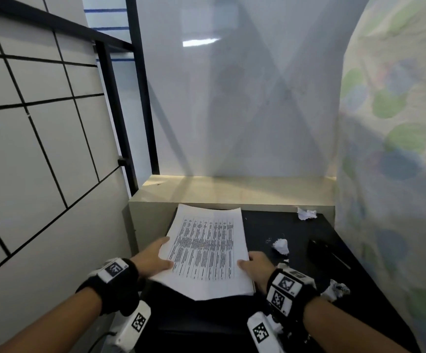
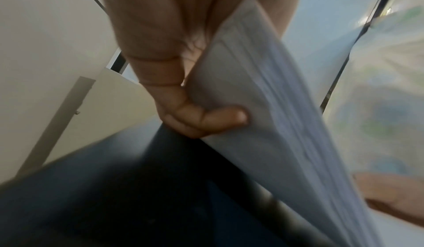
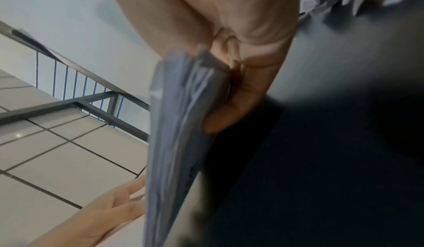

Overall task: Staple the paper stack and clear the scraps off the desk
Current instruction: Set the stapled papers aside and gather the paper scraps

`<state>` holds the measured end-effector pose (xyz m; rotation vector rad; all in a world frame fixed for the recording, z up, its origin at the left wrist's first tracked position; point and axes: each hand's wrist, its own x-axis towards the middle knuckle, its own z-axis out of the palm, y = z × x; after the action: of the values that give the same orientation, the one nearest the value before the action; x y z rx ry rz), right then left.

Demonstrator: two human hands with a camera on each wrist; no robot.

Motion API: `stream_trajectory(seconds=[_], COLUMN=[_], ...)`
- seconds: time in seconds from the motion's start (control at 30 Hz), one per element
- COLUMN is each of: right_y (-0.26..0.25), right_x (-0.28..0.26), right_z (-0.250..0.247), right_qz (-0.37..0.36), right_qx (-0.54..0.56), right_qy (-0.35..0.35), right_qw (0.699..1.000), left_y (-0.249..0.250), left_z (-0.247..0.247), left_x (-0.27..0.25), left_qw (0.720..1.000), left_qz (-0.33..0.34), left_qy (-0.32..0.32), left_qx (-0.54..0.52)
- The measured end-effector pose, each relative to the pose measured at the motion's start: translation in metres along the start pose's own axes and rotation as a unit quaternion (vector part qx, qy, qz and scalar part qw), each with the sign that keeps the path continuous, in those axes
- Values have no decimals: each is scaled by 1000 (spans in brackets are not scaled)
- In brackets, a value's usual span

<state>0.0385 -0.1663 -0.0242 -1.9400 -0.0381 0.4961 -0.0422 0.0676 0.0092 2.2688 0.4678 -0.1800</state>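
Stack: while it is gripped at both long edges, the stack (image 1: 206,250) is held lifted and tilted over the near left part of the desk (image 1: 270,225), printed side up.
Left hand: the left hand (image 1: 153,258) is closed on the stack's left edge, thumb laid on top, fingers (image 2: 220,118) curled underneath.
Right hand: the right hand (image 1: 256,267) is clamped on the stack's right edge, thumb on the top sheet, fingers tucked behind the sheets in the right wrist view.
Sheet edges: the edges are seen fanned and uneven in the right wrist view, so the squaring-up is judged unfinished.
Stapling: no staple can be made out on the stack; this step is judged not yet done.
Stapler: a dark object (image 1: 319,250), possibly the stapler, is left lying to the right of the stack, well apart, untouched.
Scraps: four crumpled scraps are left on the desk, all right of the stack — one far (image 1: 307,214), one middle (image 1: 281,245), one near (image 1: 338,289), and another close behind the right wrist (image 1: 275,324).
Progress: early going is judged; stapling and all clearing are left to be done.
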Motion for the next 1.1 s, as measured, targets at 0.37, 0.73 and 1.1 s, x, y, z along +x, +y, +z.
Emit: stream_trajectory(seconds=[0.37, 0.73, 1.1], right_y=[-3, -8, 53], right_x=[-13, -75, -86], right_z=[-15, -133, -163], right_qz=[-47, -107, -61], right_qx=[-247, -353, -463], right_qy=[-40, 16, -64], right_qw=[967, 929, 882], left_y=[-13, 93, 142], left_z=[12, 66, 162], left_x=[15, -37, -44], left_qw=[993, 946, 894], left_qz=[-67, 210, 236], left_qy=[7, -5, -183], left_qx=[101, 248, 333])
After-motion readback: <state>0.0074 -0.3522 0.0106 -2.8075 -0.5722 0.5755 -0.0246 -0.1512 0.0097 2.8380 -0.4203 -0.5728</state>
